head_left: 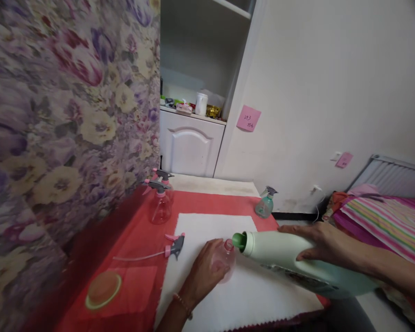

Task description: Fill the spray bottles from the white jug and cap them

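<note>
My left hand is wrapped round a clear pink spray bottle with its top off, standing on a white cloth. In my right hand is a large pale green jug, tipped on its side. Its green spout is right at the pink bottle's mouth; I cannot tell whether liquid is flowing. A grey and pink spray head with a long clear tube lies left of my left hand. A round orange cap with a pale green rim lies nearer the front left.
Pink spray bottles with grey heads stand at the table's back left. A green spray bottle stands at the back right. A red cloth covers the table; a bed is at the right.
</note>
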### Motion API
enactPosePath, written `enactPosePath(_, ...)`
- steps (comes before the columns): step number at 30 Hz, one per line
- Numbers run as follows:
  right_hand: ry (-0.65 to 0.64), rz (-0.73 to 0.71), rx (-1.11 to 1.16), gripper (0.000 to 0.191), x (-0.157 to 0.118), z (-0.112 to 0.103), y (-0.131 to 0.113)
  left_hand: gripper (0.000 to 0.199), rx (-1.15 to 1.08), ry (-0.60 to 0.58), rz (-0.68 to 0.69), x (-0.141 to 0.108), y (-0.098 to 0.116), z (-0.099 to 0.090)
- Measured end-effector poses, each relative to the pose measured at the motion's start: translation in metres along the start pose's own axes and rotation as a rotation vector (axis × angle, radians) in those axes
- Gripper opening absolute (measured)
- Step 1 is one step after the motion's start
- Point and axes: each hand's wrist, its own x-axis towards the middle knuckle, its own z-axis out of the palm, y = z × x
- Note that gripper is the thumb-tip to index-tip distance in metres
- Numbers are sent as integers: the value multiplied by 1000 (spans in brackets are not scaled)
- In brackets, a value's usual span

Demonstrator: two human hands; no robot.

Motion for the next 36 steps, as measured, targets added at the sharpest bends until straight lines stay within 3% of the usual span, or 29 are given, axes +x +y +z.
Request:
enactPosePath(18,53,-126,-50,52,8,-7,0,55,-6,0,27,0,-1,0)
enactPosePath(36,-21,-143,-24,59,13,-20,-4,58,5,-5,10,1,-4,0)
